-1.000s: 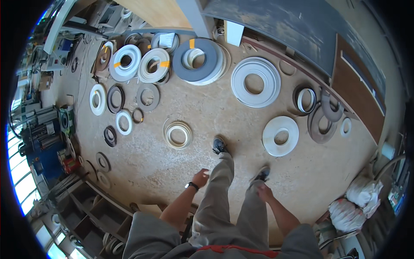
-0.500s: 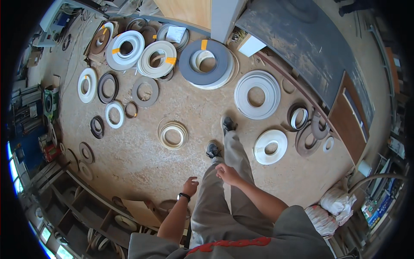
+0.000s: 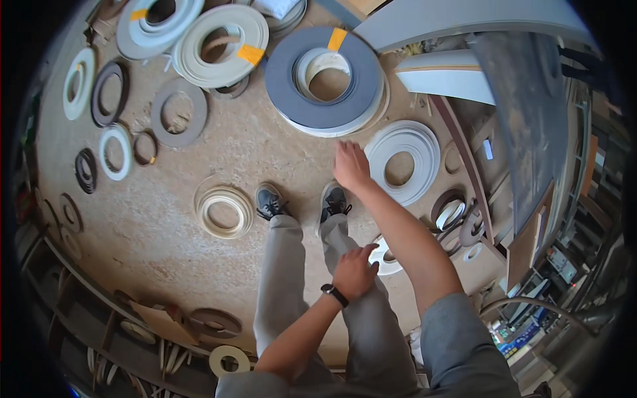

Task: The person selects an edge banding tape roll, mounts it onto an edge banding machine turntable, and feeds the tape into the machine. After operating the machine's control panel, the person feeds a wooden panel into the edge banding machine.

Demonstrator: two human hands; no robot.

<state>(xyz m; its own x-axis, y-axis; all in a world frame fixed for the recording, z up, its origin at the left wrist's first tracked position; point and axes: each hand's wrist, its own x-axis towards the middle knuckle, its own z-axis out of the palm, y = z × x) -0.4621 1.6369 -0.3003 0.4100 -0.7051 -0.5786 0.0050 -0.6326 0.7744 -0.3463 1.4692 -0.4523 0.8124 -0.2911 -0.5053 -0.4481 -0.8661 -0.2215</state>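
My right hand (image 3: 351, 164) reaches forward, just short of a stack of coils topped by a wide grey-blue roll of edge banding (image 3: 285, 79) with an orange tape tab. Its fingers are foreshortened, loosely bent and hold nothing that I can see. Beside that wrist lies a pale grey roll (image 3: 421, 149) flat on the floor. My left hand (image 3: 356, 272), below a wristwatch (image 3: 335, 294), hovers over my right thigh with thumb and fingers apart and nothing in it. A white roll (image 3: 385, 259) is partly hidden behind my right forearm and left fingers.
A cream coil (image 3: 224, 212) lies left of my shoes. Several white, brown and grey rolls, such as a large cream roll (image 3: 192, 46), cover the floor at far left. A dark board (image 3: 524, 119) rises at right. Shelving (image 3: 86, 318) holding coils runs along the lower left.
I have stepped forward and turned, both feet now side by side. My right hand has moved out toward the grey-blue roll; my left hand has swung across to the right.
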